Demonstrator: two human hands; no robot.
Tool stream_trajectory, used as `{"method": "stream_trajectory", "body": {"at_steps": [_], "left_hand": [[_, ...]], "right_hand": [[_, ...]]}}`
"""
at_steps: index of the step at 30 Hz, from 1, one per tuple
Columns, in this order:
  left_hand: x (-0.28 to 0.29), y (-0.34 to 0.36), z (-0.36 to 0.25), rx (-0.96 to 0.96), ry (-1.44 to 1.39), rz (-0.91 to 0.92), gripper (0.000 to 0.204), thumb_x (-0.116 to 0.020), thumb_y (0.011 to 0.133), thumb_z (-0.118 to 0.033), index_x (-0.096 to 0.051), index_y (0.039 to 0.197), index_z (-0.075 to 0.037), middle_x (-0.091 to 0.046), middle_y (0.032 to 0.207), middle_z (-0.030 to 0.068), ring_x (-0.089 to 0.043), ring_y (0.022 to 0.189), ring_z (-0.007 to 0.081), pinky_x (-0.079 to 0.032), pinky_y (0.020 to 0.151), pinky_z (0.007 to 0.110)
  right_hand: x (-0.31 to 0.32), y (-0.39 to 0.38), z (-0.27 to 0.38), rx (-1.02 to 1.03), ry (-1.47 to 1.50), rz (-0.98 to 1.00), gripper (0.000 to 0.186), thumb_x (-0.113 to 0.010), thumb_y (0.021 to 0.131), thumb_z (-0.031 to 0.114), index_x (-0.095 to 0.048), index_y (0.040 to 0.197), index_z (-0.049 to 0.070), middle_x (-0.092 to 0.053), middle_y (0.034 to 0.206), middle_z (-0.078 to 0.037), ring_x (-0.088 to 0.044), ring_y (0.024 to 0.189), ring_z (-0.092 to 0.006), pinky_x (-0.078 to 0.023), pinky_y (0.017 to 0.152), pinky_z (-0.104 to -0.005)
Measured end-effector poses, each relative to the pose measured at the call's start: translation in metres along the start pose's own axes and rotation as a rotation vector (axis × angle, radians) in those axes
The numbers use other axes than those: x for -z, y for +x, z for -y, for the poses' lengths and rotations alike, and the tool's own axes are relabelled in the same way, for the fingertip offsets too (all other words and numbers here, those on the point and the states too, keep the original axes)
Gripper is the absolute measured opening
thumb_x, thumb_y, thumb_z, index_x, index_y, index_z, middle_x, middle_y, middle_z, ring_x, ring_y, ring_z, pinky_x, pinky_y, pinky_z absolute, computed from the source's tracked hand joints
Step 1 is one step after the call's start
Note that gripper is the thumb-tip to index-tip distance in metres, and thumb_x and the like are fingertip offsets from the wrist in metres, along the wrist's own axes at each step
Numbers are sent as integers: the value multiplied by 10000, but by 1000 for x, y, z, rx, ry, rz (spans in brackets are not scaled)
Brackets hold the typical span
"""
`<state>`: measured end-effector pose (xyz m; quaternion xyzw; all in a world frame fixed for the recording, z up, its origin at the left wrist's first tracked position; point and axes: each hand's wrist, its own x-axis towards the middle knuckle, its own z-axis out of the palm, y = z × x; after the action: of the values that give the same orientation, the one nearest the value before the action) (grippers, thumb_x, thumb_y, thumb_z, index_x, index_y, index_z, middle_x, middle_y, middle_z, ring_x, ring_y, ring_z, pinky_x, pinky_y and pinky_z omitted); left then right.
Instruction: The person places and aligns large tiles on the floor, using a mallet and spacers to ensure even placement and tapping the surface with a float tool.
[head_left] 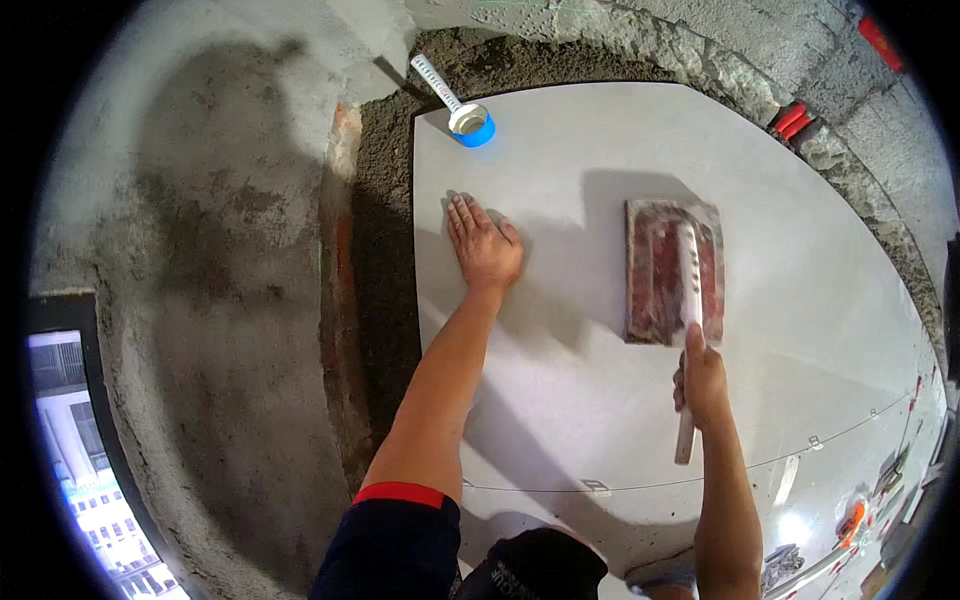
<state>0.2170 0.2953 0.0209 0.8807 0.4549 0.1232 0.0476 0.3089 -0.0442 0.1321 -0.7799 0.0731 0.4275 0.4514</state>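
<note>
A large pale slab fills the middle of the scene. Over its right side is a paddle-like tool with a smeared red-brown rectangular head; whether the head touches the slab cannot be told. The person's left hand lies palm down on the slab's left, fingers nearly together. The right hand is clamped around the tool's handle. A small blue-sided round piece sits at the far-left corner.

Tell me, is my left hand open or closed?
Open: the left hand lies palm-down on the pale tile, fingers extended rather than curled.
</note>
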Motion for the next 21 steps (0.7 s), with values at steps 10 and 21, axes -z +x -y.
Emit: {"method": "stream_trajectory", "body": {"at_steps": [10, 21], "left_hand": [[20, -76, 30, -96, -43, 106, 714, -478, 984, -353, -270, 1537, 49, -231, 1622, 219, -171, 1522, 347, -140, 1254, 438], [75, -207, 75, -104, -10, 339, 803, -453, 1026, -431, -156, 1541, 109, -112, 1636, 267, -82, 1535, 376, -76, 1255, 455]], "right_hand": [[16, -76, -100, -42, 99, -27, 626, -395, 996, 675, -420, 701, 123, -392, 546, 8, -411, 402, -123, -380, 360, -307], [56, -111, -108, 47, 75, 8, 570, -457, 1001, 623, -495, 755, 110, -439, 602, 13, -421, 454, -99, -362, 410, -287]]}}
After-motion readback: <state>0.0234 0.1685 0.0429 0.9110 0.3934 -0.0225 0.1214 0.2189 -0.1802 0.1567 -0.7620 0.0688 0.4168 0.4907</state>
